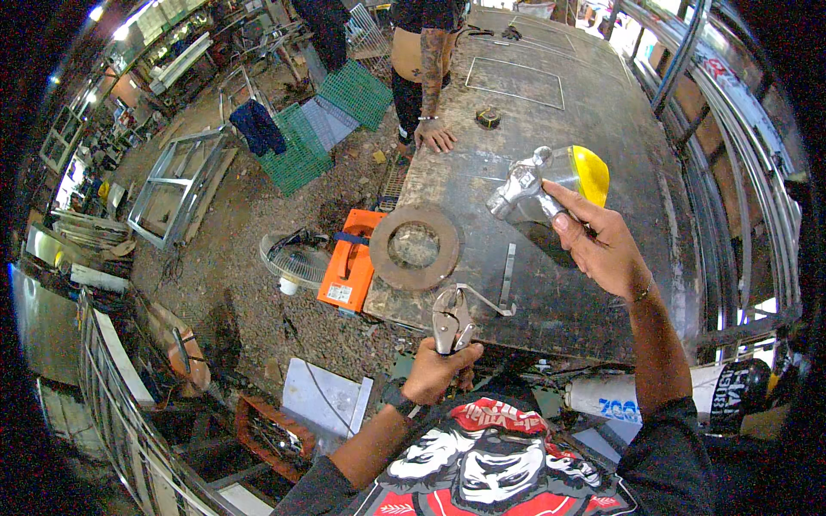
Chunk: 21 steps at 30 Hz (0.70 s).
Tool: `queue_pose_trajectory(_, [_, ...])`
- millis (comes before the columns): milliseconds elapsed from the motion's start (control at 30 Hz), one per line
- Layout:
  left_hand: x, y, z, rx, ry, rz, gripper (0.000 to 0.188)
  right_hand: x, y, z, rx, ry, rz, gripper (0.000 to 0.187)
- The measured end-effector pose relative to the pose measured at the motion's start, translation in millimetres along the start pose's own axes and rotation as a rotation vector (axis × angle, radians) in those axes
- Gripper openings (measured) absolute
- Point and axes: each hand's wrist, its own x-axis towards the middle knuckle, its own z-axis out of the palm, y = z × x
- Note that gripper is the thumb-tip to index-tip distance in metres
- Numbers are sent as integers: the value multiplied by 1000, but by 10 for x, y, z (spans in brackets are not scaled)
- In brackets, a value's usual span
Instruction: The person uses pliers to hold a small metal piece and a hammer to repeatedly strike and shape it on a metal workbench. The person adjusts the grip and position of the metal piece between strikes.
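My left hand (443,370) is closed round the handles of locking pliers (449,320), near the table's front edge. At their jaws is the end of a thin bent metal strip (508,271), which reaches over the tabletop. Raised over the table to the right, my right hand (607,249) grips a shiny ball-peen hammer (523,187) close below its head, thumb and forefinger along it. Beyond the hammer a face shield with a yellow top (590,176) rests on the table, partly hidden. A flat rusty steel ring (443,258) lies left of the strip.
The dark worktable (516,129) runs away from me, with a tape measure (488,118) and a thin rectangular wire frame (516,83) on it. An orange machine (351,258) and a fan (292,262) stand off its left edge. Another person's hand (435,136) leans on the table.
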Motion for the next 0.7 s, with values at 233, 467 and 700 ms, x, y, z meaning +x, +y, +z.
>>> queue_pose_trajectory(233, [22, -16, -9, 49, -16, 17, 16, -96, 128, 316, -181, -372, -190, 46])
queue_pose_trajectory(467, [37, -48, -29, -48, -21, 6, 15, -103, 285, 281, 169, -145, 44, 46])
queue_pose_trajectory(700, [127, -63, -73, -129, 39, -65, 21, -195, 1514, 385, -232, 260, -178, 50])
